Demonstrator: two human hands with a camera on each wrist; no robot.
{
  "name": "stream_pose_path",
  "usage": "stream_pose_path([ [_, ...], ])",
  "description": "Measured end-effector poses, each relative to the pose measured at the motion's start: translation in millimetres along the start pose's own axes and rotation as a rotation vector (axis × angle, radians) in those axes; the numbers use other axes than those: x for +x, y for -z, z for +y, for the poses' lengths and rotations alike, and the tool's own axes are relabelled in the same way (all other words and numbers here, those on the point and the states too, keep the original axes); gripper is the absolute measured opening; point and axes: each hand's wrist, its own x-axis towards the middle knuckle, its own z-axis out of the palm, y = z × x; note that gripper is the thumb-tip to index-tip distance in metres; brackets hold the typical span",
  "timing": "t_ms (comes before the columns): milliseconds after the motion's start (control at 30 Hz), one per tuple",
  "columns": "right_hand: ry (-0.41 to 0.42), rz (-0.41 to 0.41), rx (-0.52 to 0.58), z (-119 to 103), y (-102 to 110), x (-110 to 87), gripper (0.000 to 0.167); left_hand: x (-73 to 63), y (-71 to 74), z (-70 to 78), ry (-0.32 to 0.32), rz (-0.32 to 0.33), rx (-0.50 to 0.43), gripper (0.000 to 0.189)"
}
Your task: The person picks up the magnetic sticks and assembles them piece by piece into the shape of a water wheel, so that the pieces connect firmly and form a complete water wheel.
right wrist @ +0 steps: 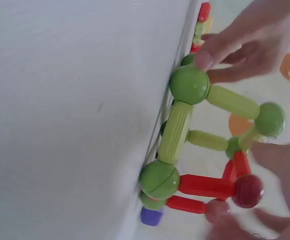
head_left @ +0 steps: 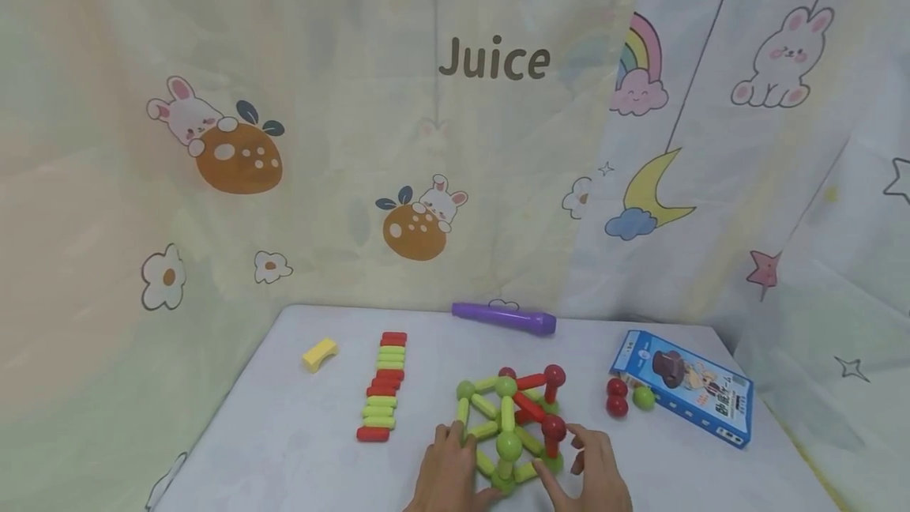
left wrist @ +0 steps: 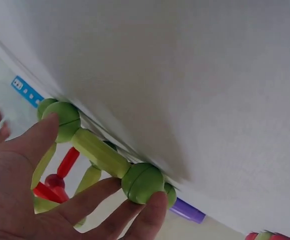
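Observation:
A boxy frame of ball-and-rod building toy pieces [head_left: 508, 409] stands near the table's front edge. Most of its balls and rods are green, while its right side has red balls and rods. My left hand [head_left: 449, 471] grips the frame's lower left; in the left wrist view its thumb lies on one green ball [left wrist: 65, 121] and its fingertips on another [left wrist: 143, 183]. Beside the right corner, my right hand [head_left: 593, 471] is spread with thumb and fingers apart, close to a red ball [head_left: 554, 428]. Motion blurs that hand in the right wrist view.
Red and green rods [head_left: 381, 389] lie in a column left of the frame, with a yellow arch block [head_left: 320, 355] beyond them. A purple microphone-shaped toy [head_left: 505, 318] lies at the back. Red balls [head_left: 617, 397], a green ball [head_left: 643, 397] and a blue box [head_left: 686, 385] are on the right.

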Motion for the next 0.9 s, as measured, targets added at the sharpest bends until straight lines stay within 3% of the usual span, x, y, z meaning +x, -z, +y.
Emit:
stream_pose_path([
  [100, -0.177, -0.265, 0.068, 15, -3, 14.6, 0.075, -1.6, 5.6, -5.0, -0.005, -0.075, -0.032, 0.064],
  [167, -0.216, -0.36, 0.105, 25, -6, 22.5, 0.071, -3.5, 9.2, -12.9, -0.02, -0.133, -0.112, 0.056],
  [267, -0.201, -0.379, 0.118, 36, -8, 29.5, 0.053, -8.4, 18.5, -29.9, -0.003, -0.197, -0.282, 0.048],
  [333, -0.173, -0.369, 0.12, 41, -8, 32.8, 0.042, -12.6, 27.1, -45.1, 0.012, -0.164, -0.326, 0.045],
  [433, -0.149, -0.365, 0.134, 42, -7, 36.6, 0.034, -18.3, 43.1, -70.0, 0.088, -0.029, -0.283, 0.04],
  [500, -0.148, -0.38, 0.142, 42, -6, 38.4, 0.032, -20.4, 50.1, -87.8, 0.147, 0.077, -0.186, 0.037],
  [567, -0.149, -0.391, 0.141, 42, -5, 39.2, 0.031, -21.1, 54.8, -102.1, 0.218, 0.126, -0.098, 0.035],
  [600, -0.148, -0.393, 0.14, 42, -5, 39.4, 0.03, -20.5, 56.4, -107.9, 0.253, 0.123, -0.055, 0.035],
  [700, -0.142, -0.397, 0.139, 46, -3, 40.1, 0.032, -19.7, 53.9, -120.6, 0.264, 0.135, 0.044, 0.029],
  [900, -0.152, -0.412, 0.158, 48, -4, 41.5, 0.034, -18.3, 49.4, -128.5, 0.281, 0.084, 0.059, 0.022],
])
